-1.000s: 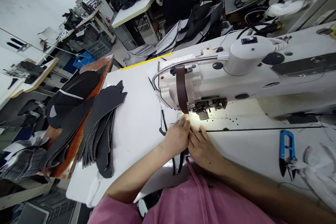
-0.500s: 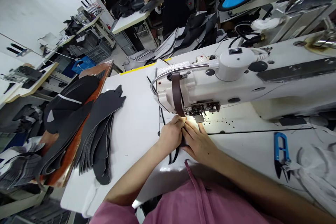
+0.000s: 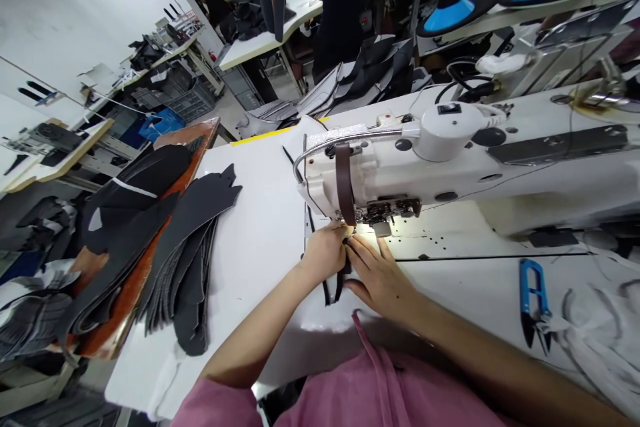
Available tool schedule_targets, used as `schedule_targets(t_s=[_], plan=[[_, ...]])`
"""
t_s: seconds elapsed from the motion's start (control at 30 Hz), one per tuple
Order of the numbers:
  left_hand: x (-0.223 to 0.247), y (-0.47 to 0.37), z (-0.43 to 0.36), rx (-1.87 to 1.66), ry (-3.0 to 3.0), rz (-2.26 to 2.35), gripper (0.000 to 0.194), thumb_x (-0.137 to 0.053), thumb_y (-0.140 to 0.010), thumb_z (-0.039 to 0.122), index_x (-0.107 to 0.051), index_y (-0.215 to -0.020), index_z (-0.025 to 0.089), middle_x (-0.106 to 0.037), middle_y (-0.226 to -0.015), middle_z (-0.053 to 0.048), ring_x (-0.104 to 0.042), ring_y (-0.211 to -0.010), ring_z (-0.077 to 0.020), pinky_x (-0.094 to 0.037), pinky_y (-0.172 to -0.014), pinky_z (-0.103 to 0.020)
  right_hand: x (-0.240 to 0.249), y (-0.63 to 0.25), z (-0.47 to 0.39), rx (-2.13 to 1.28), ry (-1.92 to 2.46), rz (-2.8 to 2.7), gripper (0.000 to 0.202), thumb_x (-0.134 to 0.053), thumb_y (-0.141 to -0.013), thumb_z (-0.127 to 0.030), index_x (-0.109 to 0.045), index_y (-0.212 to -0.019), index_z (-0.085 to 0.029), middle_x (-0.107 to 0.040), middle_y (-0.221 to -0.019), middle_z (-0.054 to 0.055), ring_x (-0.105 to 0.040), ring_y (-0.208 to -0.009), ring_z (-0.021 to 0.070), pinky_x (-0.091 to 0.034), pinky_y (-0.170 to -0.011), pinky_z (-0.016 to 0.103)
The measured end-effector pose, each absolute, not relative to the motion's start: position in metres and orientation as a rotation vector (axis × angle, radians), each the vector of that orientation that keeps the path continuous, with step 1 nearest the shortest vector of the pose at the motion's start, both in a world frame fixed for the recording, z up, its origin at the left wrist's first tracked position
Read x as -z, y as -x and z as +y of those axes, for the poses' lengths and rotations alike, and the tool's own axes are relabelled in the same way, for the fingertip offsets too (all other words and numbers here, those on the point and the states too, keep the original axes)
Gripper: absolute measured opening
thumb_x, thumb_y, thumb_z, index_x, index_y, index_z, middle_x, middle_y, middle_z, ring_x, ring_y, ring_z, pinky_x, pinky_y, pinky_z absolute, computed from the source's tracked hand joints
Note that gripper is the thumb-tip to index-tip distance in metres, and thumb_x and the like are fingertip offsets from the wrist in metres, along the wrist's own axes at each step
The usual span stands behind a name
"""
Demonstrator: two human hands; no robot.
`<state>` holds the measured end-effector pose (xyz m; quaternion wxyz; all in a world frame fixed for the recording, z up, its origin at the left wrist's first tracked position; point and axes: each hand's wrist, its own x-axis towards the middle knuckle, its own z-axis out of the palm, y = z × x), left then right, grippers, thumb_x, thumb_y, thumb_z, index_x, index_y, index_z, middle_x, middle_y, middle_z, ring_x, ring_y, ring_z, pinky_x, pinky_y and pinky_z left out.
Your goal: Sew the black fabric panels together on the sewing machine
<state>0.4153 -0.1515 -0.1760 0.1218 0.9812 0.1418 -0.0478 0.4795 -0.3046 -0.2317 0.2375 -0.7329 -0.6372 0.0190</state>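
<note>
Under the head of a white sewing machine (image 3: 390,173), my left hand (image 3: 326,252) is closed at the needle area, its fingertips pinching a small dark piece. Just right of it, my right hand (image 3: 383,275) lies with fingers stretched out, fingertips beside the same piece. A black strip (image 3: 336,285) hangs down between and below my hands onto the white table (image 3: 260,227). The piece under the needle is mostly hidden by my fingers. A brown strap (image 3: 344,183) hangs over the front of the machine head.
Stacked dark fabric pieces (image 3: 193,247) lie on the table at left, with more on a brown board (image 3: 145,250). Blue thread snips (image 3: 534,303) and white netting (image 3: 600,333) are at right. Behind the machine, a person (image 3: 343,7) stands near another table.
My hands stay close together at the needle, with only a slight shift. The view has tilted a little. The person behind now holds up a dark piece.
</note>
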Motion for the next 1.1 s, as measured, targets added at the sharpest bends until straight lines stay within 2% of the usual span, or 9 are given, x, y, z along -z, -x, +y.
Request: schedule_targets(t_s=[0.17, 0.27, 0.37, 0.47, 0.57, 0.77, 0.9, 1.0, 1.1], plan=[[0.177, -0.418, -0.148, 0.069, -2.847, 0.391, 0.033, -0.042, -0.073, 0.007, -0.060, -0.099, 0.017, -0.065, -0.099, -0.007, -0.061, -0.091, -0.0200, -0.050, -0.081, -0.031, 0.232, -0.477, -0.306, -0.039, 2.006, -1.755, 0.051, -0.046, -0.090, -0.037, -0.044, -0.131, -0.006, -0.045, -0.136, 0.020, -0.033, -0.132, 0.0304, -0.020, -0.109, 0.060], [0.178, -0.419, -0.146, 0.066, -2.851, 0.421, 0.032, -0.043, -0.074, 0.008, -0.061, -0.098, 0.018, -0.066, -0.094, -0.007, -0.061, -0.089, -0.0200, -0.051, -0.079, -0.031, 0.229, -0.480, -0.307, -0.044, 1.988, -1.732, 0.043, -0.045, -0.091, -0.032, -0.046, -0.127, -0.009, -0.050, -0.131, 0.017, -0.038, -0.128, 0.0277, -0.024, -0.108, 0.056], [0.180, -0.418, -0.145, 0.054, -2.827, 0.449, 0.031, -0.045, -0.076, 0.012, -0.062, -0.101, 0.019, -0.065, -0.095, -0.006, -0.061, -0.089, -0.0194, -0.051, -0.078, -0.030, 0.225, -0.499, -0.308, 0.057, 2.107, -1.559, 0.030, -0.040, -0.092, -0.024, -0.053, -0.116, -0.011, -0.058, -0.115, 0.015, -0.049, -0.115, 0.0243, -0.029, -0.106, 0.051], [0.183, -0.417, -0.144, 0.033, -2.793, 0.514, 0.035, -0.047, -0.076, 0.013, -0.062, -0.107, 0.021, -0.064, -0.101, -0.005, -0.061, -0.091, -0.0188, -0.051, -0.078, -0.030, 0.222, -0.532, -0.308, 0.211, 2.312, -1.412, 0.021, -0.040, -0.089, -0.017, -0.058, -0.098, -0.011, -0.061, -0.100, 0.014, -0.052, -0.104, 0.0275, -0.029, -0.102, 0.055], [0.183, -0.420, -0.140, 0.056, -2.813, 0.590, 0.037, -0.047, -0.073, 0.012, -0.065, -0.104, 0.022, -0.064, -0.102, -0.005, -0.062, -0.089, -0.0189, -0.051, -0.076, -0.029, 0.216, -0.556, -0.313, 0.240, 2.300, -1.449, 0.017, -0.042, -0.083, -0.012, -0.058, -0.090, -0.013, -0.060, -0.087, 0.011, -0.055, -0.091, 0.0249, -0.039, -0.093, 0.046], [0.173, -0.432, -0.110, 0.174, -2.944, 0.625, 0.021, -0.050, -0.075, 0.018, -0.069, -0.083, 0.017, -0.069, -0.083, -0.009, -0.064, -0.083, -0.0238, -0.049, -0.072, -0.032, 0.206, -0.521, -0.315, 0.547, 2.081, -1.319, 0.017, -0.048, -0.084, -0.013, -0.061, -0.094, -0.019, -0.063, -0.098, 0.008, -0.056, -0.098, 0.0214, -0.044, -0.088, 0.037], [0.166, -0.430, -0.093, 0.201, -2.977, 0.228, 0.026, -0.049, -0.077, 0.015, -0.069, -0.092, 0.022, -0.069, -0.092, -0.006, -0.063, -0.091, -0.0216, -0.048, -0.080, -0.031, 0.220, -0.483, -0.281, 0.276, 2.005, -1.700, 0.031, -0.042, -0.084, -0.006, -0.061, -0.107, -0.014, -0.064, -0.110, 0.009, -0.055, -0.106, 0.0199, -0.046, -0.091, 0.035], [0.161, -0.422, -0.103, 0.293, -2.996, 0.015, 0.027, -0.047, -0.081, 0.011, -0.066, -0.097, 0.022, -0.067, -0.092, -0.006, -0.063, -0.089, -0.0194, -0.048, -0.077, -0.029, 0.231, -0.479, -0.266, 0.296, 1.981, -1.741, 0.029, -0.040, -0.082, -0.002, -0.064, -0.096, -0.010, -0.066, -0.100, 0.012, -0.058, -0.101, 0.0207, -0.047, -0.094, 0.036], [0.159, -0.415, -0.131, 0.384, -3.077, 0.084, 0.026, -0.043, -0.083, 0.007, -0.061, -0.100, 0.014, -0.063, -0.095, -0.011, -0.064, -0.082, -0.0209, -0.050, -0.068, -0.030, 0.231, -0.493, -0.275, 0.270, 1.941, -1.807, 0.030, -0.040, -0.079, 0.001, -0.065, -0.090, -0.011, -0.066, -0.094, 0.010, -0.059, -0.097, 0.0194, -0.048, -0.093, 0.034]])
